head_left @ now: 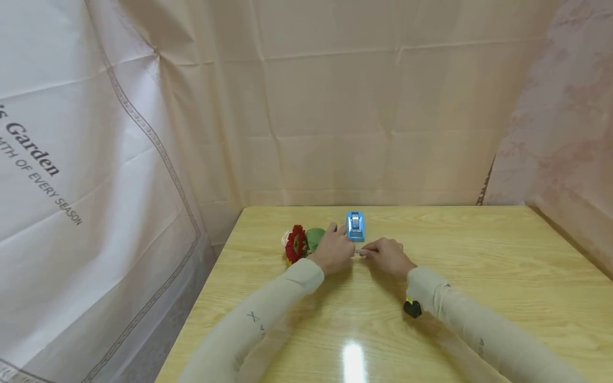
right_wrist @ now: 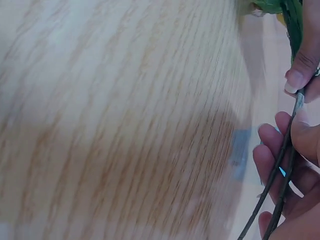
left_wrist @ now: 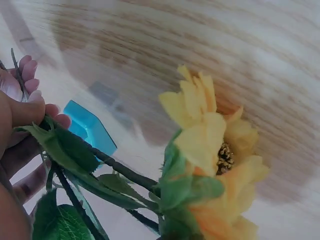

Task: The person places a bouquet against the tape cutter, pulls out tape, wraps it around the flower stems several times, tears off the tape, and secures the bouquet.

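Note:
My left hand point(head_left: 337, 249) grips a bunch of artificial flowers by the green stems. In the bunch a red flower point(head_left: 296, 243) and a green leaf point(head_left: 314, 238) point left, and a yellow flower point(left_wrist: 197, 120) fills much of the left wrist view. Farther down the stems point(right_wrist: 274, 182), my right hand point(head_left: 389, 256) pinches them with thumb and fingers. Between the hands, a whitish, shiny strip like clear tape point(right_wrist: 300, 100) lies against the stems. Just beyond both hands stands a blue tape dispenser point(head_left: 355, 226). The left palm hides part of the stems.
The light wooden table point(head_left: 479, 255) ends at a hanging beige cloth point(head_left: 325, 106) behind and a pale printed cloth point(head_left: 72, 159) at left. A small black and yellow object point(head_left: 412, 308) shows below the right cuff; whether it lies on the table I cannot tell.

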Available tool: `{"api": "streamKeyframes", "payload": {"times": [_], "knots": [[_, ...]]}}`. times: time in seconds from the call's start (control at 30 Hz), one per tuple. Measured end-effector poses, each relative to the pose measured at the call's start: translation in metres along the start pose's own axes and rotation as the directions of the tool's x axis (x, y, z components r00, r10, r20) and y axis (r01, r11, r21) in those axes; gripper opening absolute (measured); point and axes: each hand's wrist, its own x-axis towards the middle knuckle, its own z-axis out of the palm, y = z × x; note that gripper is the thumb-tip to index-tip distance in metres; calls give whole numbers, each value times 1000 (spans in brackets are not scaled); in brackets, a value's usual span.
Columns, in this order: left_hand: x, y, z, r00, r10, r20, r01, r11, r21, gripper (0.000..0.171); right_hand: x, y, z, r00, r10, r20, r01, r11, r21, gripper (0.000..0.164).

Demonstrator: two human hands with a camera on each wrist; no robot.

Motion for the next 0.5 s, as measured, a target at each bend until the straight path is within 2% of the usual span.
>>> {"api": "streamKeyframes", "payload": {"times": [0.2, 0.27, 0.33, 0.4, 0.5], "knots": [[1, 2, -3, 1000, 19, 13, -19, 1000, -5, 19, -2, 2, -3, 1000, 5, 18, -6, 998, 62, 24], [3, 1, -2, 1000, 14, 22, -13, 999, -52, 18, -2, 2, -4, 1000, 13, 16, -14, 997, 75, 23], [5, -2, 0, 999, -3, 49, 10, 990, -138, 20, -2, 1, -5, 1000, 12, 8, -13, 997, 77, 22], [8, -7, 4, 995, -15, 96, 39, 966, -254, 20, -2, -1, -6, 1000, 14, 0, -14, 996, 86, 22], [10, -14, 5, 983, -23, 183, 94, 914, -394, 22, -2, -3, -5, 1000, 8, -13, -7, 995, 100, 23]]}}
